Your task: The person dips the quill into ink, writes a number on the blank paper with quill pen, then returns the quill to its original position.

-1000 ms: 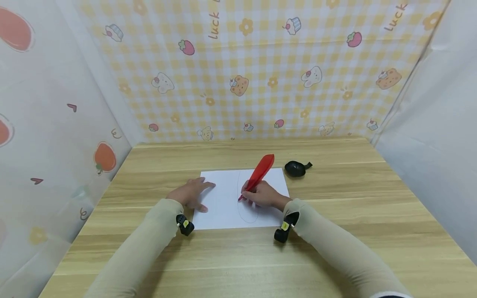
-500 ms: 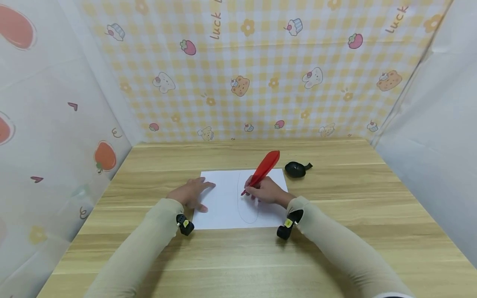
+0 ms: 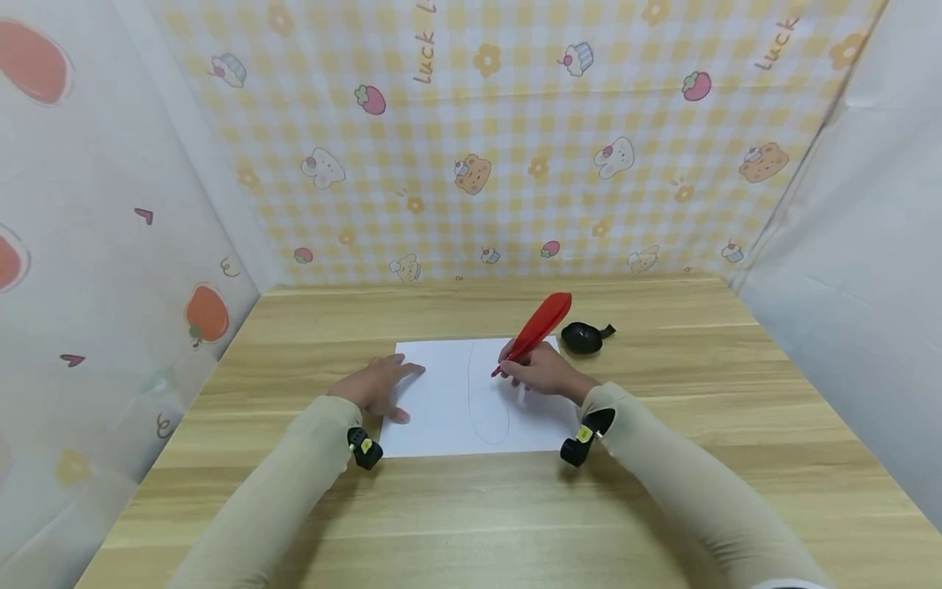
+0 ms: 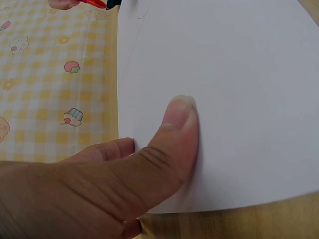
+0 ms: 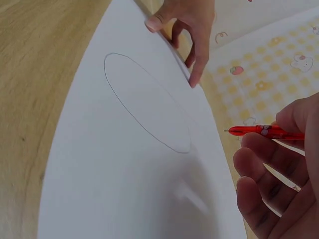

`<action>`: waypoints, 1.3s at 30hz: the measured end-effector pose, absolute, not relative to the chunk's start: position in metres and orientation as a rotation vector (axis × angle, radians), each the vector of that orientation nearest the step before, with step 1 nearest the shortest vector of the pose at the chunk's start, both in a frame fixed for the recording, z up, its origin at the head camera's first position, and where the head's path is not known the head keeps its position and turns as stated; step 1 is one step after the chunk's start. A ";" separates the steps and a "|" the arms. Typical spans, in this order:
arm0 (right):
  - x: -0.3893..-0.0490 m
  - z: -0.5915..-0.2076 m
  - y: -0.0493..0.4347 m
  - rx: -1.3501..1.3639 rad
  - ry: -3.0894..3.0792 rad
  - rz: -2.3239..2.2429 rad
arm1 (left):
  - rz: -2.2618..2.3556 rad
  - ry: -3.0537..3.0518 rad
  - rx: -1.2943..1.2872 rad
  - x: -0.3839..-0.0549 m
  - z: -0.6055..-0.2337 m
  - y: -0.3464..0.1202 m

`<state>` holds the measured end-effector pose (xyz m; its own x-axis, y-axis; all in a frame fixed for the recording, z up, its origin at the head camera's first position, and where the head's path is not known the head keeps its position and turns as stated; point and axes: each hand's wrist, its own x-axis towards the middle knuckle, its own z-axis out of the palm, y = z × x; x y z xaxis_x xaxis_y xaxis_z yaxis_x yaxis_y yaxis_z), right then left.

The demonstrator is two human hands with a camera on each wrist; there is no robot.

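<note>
A white sheet of paper (image 3: pixel 434 417) lies on the wooden table with a long thin pencil-like oval (image 5: pixel 149 130) drawn on it. My left hand (image 3: pixel 377 386) rests on the sheet's left edge, fingers spread; its thumb (image 4: pixel 180 119) lies on the paper in the left wrist view. With thumb and fingers, my right hand (image 3: pixel 545 370) pinches a red feather-topped pen (image 3: pixel 543 325) over the right half. The pen's fine tip points left, just right of the oval's upper end in the head view. Part of the sheet is hidden under the right hand.
Just behind the sheet's right corner sits a small black rounded object (image 3: pixel 581 338) with a short tail. A yellow checked cloth (image 3: pixel 537 123) hangs behind the table (image 3: pixel 471 523), with white sheeting (image 3: pixel 846 245) along both sides.
My right hand has moved right and slightly away from me with the pen, off the oval's left line. The left hand stays in place on the paper.
</note>
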<state>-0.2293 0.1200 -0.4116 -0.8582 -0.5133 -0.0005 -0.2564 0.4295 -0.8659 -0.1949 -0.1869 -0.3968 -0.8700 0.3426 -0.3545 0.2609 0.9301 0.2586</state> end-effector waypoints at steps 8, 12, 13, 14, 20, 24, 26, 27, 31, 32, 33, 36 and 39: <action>-0.232 -0.407 0.133 -0.618 2.500 -1.362 | 0.272 2.701 0.443 -0.194 -0.398 -0.187; -0.236 -0.405 0.141 -0.601 2.530 -1.351 | 0.268 2.708 0.459 -0.195 -0.396 -0.185; -0.237 -0.405 0.143 -0.596 2.535 -1.350 | 0.266 2.710 0.466 -0.195 -0.396 -0.185; -0.238 -0.404 0.145 -0.600 2.538 -1.349 | 0.263 2.710 0.469 -0.195 -0.396 -0.185; -0.243 -0.401 0.158 -0.609 2.572 -1.361 | 0.255 2.709 0.453 -0.194 -0.395 -0.184; -0.246 -0.399 0.166 -0.610 2.589 -1.368 | 0.229 2.722 0.467 -0.194 -0.397 -0.185; -0.247 -0.398 0.170 -0.599 2.599 -1.367 | 0.224 2.725 0.472 -0.194 -0.397 -0.185; -0.247 -0.398 0.172 -0.593 2.605 -1.364 | 0.224 2.725 0.474 -0.194 -0.397 -0.185; -0.251 -0.397 0.180 -0.545 2.634 -1.346 | 0.234 2.720 0.478 -0.194 -0.396 -0.186; -0.252 -0.397 0.183 -0.548 2.647 -1.341 | 0.235 2.719 0.479 -0.194 -0.396 -0.186; -0.253 -0.397 0.184 -0.558 2.661 -1.338 | 0.236 2.716 0.477 -0.195 -0.396 -0.186; -0.256 -0.399 0.191 -0.595 2.703 -1.333 | 0.225 2.710 0.474 -0.195 -0.397 -0.186; -0.259 -0.402 0.198 -0.637 2.731 -1.337 | 0.210 2.708 0.481 -0.195 -0.397 -0.185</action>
